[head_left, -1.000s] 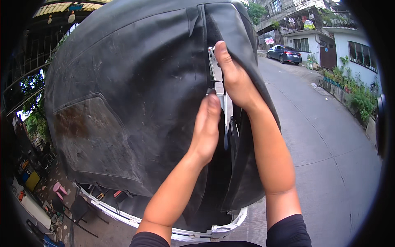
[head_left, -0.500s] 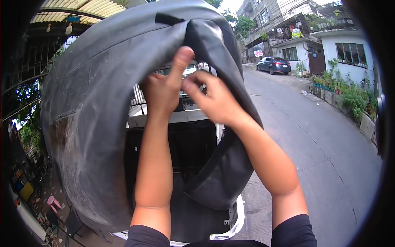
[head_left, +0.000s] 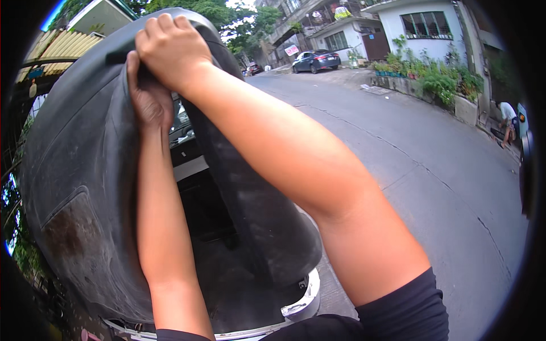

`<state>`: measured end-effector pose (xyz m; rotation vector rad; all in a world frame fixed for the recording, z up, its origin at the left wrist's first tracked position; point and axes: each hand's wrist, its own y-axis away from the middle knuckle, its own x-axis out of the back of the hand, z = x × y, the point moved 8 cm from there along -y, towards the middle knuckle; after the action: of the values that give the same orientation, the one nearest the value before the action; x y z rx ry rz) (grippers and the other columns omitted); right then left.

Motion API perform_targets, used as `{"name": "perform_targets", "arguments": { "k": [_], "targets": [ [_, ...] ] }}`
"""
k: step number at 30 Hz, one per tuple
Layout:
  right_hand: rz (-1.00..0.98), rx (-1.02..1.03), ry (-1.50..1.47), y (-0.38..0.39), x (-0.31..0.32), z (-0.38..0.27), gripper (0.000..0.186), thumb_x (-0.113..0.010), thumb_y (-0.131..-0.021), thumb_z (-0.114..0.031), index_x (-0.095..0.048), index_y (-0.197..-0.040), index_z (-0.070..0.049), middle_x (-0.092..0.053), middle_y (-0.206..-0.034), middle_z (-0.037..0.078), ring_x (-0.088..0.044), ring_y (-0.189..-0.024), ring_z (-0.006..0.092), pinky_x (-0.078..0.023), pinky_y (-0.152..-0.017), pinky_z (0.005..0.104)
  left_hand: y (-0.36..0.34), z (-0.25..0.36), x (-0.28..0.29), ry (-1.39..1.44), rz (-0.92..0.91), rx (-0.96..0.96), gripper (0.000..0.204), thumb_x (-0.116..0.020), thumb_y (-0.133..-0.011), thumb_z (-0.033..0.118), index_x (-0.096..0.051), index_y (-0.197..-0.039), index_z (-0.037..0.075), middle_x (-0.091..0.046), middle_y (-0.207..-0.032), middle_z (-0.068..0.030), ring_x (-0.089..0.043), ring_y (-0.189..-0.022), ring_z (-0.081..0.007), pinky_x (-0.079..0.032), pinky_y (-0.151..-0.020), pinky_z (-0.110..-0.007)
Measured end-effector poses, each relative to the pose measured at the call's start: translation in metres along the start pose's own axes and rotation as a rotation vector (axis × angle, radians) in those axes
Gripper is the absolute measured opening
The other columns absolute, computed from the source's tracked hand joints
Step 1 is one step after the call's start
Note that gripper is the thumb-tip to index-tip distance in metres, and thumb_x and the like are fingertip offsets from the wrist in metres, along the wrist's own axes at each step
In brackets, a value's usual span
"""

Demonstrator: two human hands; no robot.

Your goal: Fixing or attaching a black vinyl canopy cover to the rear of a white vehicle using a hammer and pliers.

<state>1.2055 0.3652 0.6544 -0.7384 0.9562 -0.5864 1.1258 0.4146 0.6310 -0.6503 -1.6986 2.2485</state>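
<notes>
A large black vinyl cover (head_left: 79, 153) stretches over the back of a white vehicle, its opening edged by a thick fold. High on that opening, my left hand (head_left: 152, 102) is closed on the cover's edge, thumb up on the outside and fingers partly hidden. Just above it, my right hand (head_left: 175, 51) curls its fingers over the top of the cover near the seam. The right-hand flap (head_left: 256, 210) hangs down below my right forearm. Inside the opening is a dark interior (head_left: 207, 207). A white curved body corner (head_left: 304, 301) shows under the flap.
A sloping concrete road (head_left: 409, 187) runs along the right. A dark parked car (head_left: 316, 61) stands farther up it, near potted plants (head_left: 435, 79) and a white house (head_left: 424, 40). At the far right a person (head_left: 506, 122) bends down. A corrugated roof (head_left: 54, 54) overhangs the left.
Both hands have moved up and left to the cover's top edge, the right now above the left. The flap hangs straighter, and the view has turned rightward.
</notes>
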Motion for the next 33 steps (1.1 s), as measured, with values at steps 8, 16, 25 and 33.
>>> {"name": "perform_targets", "arguments": {
  "k": [8,16,25,33],
  "targets": [
    [-0.121,-0.012,0.002,-0.030,-0.036,-0.018,0.019,-0.061,-0.091,-0.027,-0.074,-0.088,-0.013,-0.075,-0.094,0.007,-0.069,-0.091,0.0236,-0.050,-0.076,0.0394,-0.052,0.017,0.010,-0.096,0.218,0.135,0.064,-0.025,-0.109,0.059,-0.059,-0.126,0.008,-0.064,-0.130,-0.0108,-0.061,-0.121,-0.0284,-0.050,-0.105,-0.045],
    [-0.546,-0.089,-0.168,-0.037,-0.051,-0.014,0.025,-0.059,-0.093,-0.025,-0.080,-0.099,-0.013,-0.077,-0.109,0.008,-0.073,-0.104,0.0292,-0.060,-0.081,0.0410,-0.065,0.010,0.025,-0.051,0.148,0.205,0.044,-0.031,-0.108,0.033,-0.060,-0.123,0.004,-0.066,-0.126,-0.0148,-0.064,-0.118,-0.0299,-0.051,-0.103,-0.047],
    [-0.663,0.018,-0.213,-0.022,-0.030,-0.004,0.022,-0.063,-0.088,-0.018,-0.080,-0.099,-0.012,-0.077,-0.108,0.012,-0.075,-0.101,0.0308,-0.061,-0.084,0.0418,-0.032,0.007,0.027,-0.204,0.424,0.089,0.029,-0.045,-0.100,0.022,-0.062,-0.106,-0.001,-0.069,-0.105,-0.0108,-0.070,-0.097,-0.0231,-0.056,-0.084,-0.037],
    [-0.349,-0.045,-0.223,-0.005,0.004,-0.006,0.028,-0.069,-0.080,-0.013,-0.071,-0.106,-0.005,-0.072,-0.104,0.016,-0.071,-0.100,0.0346,-0.057,-0.083,0.0428,-0.013,0.019,0.010,-0.310,0.367,0.086,0.034,-0.046,-0.101,0.028,-0.064,-0.102,-0.001,-0.069,-0.103,-0.0109,-0.069,-0.092,-0.0210,-0.055,-0.081,-0.035]
  ]
}}
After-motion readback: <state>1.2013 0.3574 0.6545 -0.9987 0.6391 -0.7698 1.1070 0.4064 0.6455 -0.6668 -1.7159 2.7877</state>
